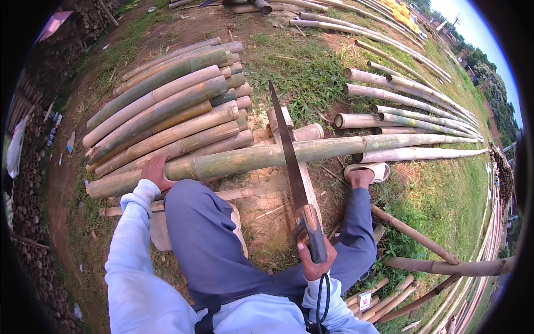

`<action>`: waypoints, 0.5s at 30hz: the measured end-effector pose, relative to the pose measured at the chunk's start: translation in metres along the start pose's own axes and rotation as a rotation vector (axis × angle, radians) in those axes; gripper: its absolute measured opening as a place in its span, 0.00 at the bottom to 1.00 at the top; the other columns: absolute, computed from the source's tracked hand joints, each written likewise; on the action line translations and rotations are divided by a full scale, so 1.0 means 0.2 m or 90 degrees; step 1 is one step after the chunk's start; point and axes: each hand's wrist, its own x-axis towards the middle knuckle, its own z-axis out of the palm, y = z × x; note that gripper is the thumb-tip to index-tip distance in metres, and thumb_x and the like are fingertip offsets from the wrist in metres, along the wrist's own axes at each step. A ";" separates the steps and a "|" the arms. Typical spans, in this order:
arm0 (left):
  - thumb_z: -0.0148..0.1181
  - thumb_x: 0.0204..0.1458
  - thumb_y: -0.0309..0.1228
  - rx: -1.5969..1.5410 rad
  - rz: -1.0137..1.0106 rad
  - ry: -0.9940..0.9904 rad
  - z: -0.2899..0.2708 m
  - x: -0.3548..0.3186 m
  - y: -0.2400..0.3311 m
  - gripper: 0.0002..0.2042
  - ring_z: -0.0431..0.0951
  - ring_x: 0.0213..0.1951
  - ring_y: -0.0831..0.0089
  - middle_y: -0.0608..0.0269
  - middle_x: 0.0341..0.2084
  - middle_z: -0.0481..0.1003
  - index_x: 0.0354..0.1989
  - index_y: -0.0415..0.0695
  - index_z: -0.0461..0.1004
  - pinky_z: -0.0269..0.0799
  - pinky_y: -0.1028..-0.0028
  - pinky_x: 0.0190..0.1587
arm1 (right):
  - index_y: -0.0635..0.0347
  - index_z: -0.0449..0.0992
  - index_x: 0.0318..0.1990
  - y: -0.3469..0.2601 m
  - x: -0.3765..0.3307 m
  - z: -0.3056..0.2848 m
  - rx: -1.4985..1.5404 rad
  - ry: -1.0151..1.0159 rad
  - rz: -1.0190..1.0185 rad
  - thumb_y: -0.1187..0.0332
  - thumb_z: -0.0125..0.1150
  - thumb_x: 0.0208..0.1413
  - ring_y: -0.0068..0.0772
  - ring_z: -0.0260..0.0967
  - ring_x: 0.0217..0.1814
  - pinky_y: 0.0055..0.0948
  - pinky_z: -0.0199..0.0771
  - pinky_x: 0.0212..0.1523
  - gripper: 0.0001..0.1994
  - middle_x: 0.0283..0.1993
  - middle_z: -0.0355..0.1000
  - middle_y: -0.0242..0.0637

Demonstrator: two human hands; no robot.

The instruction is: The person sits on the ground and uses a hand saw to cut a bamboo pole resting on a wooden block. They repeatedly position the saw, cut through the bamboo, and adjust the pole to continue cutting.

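A long green-tan bamboo pole (239, 160) lies crosswise in front of me. My left hand (157, 173) grips it near its left end, beside my bent knee. In my right hand (317, 259) is the dark handle of a handsaw (290, 156). Its long tapered blade points away from me and crosses the pole near my view's middle. Whether the teeth are in the bamboo, I cannot tell. Under the pole, near the blade, are a short bamboo piece (309, 132) and a bamboo support (305, 181). My sandalled foot (361, 177) is just below the pole on the right.
Cut bamboo lengths (161, 106) are stacked at the left, beyond the pole. Longer poles (411, 94) lie on grass to the right. A bamboo frame (428, 250) stands at lower right. Pale sawdust (267, 192) covers the ground between my legs. More bamboo piles (41, 267) line the left edge.
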 end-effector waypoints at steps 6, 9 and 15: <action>0.77 0.29 0.59 -0.039 -0.018 -0.092 0.05 0.05 -0.01 0.49 0.72 0.59 0.51 0.51 0.54 0.75 0.62 0.48 0.66 0.59 0.56 0.63 | 0.63 0.78 0.36 0.03 -0.05 0.01 0.002 0.041 0.061 0.73 0.72 0.52 0.17 0.69 0.27 0.22 0.70 0.31 0.08 0.26 0.74 0.29; 0.77 0.29 0.58 -0.059 0.008 -0.082 0.06 0.04 -0.02 0.46 0.72 0.58 0.52 0.52 0.54 0.75 0.59 0.47 0.69 0.60 0.57 0.63 | 0.64 0.77 0.35 0.09 -0.02 0.04 -0.108 0.082 -0.067 0.75 0.70 0.52 0.22 0.68 0.24 0.25 0.68 0.28 0.07 0.25 0.72 0.34; 0.67 0.51 0.55 -0.289 -0.141 0.003 0.07 0.08 -0.07 0.33 0.80 0.51 0.54 0.46 0.48 0.79 0.53 0.39 0.71 0.73 0.59 0.55 | 0.58 0.70 0.27 0.43 0.28 0.02 -0.398 0.076 -0.350 0.73 0.67 0.43 0.48 0.68 0.25 0.45 0.68 0.29 0.09 0.22 0.65 0.40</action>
